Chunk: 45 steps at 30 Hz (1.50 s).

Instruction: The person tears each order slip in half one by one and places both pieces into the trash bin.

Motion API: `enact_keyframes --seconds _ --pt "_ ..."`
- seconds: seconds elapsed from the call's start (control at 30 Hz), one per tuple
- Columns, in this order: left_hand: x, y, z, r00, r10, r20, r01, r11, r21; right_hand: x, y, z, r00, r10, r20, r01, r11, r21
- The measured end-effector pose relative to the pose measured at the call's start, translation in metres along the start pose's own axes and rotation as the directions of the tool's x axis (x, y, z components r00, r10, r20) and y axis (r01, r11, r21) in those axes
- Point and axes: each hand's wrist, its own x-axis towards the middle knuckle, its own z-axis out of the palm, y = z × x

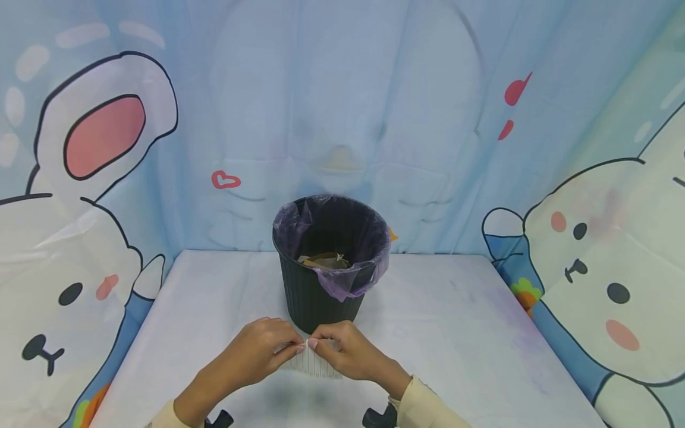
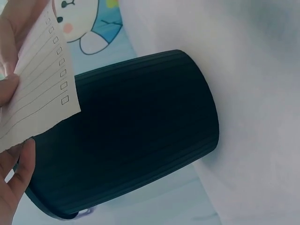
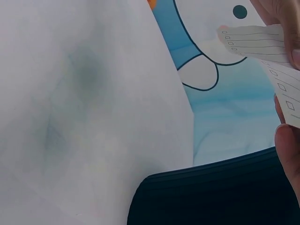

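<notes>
Between my two hands is a white lined paper sheet with small checkboxes (image 2: 44, 86), held in front of the black bin (image 1: 321, 303). My left hand (image 1: 270, 345) pinches it at the top edge between thumb and fingers. My right hand (image 1: 348, 351) pinches it right beside, fingertips almost meeting. In the right wrist view the paper (image 3: 258, 42) shows two sections at different angles, with a split or fold between the hands. One edge looks ragged in the left wrist view. A purple liner bag (image 1: 348, 282) hangs over the bin's rim.
Some brownish scraps (image 1: 324, 260) lie inside the bin. The bin stands on a white-covered table (image 1: 444, 333), near the back edge. Behind it hangs a blue curtain (image 1: 342, 89) with printed cartoon rabbits, which also covers both sides.
</notes>
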Motion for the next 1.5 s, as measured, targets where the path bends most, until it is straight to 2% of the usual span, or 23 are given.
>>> enact_keyframes --seconds 0.43,0.77,1.5 --pt "0.0004 0.0022 -0.0018 1.000 0.017 -0.018 -0.016 0.999 0.037 0.0017 -0.0039 -0.0022 1.000 0.003 -0.002 -0.003 1.000 0.000" --pt "-0.0011 0.0010 -0.0037 1.000 -0.006 0.031 0.005 1.000 0.008 0.0022 -0.0039 -0.0018 1.000 -0.007 0.006 0.007 1.000 -0.012" --pt "-0.0013 0.0046 -0.0054 0.998 0.060 -0.019 -0.059 0.995 0.077 0.0043 -0.0026 -0.0039 1.000 0.027 -0.016 -0.028 0.998 -0.064"
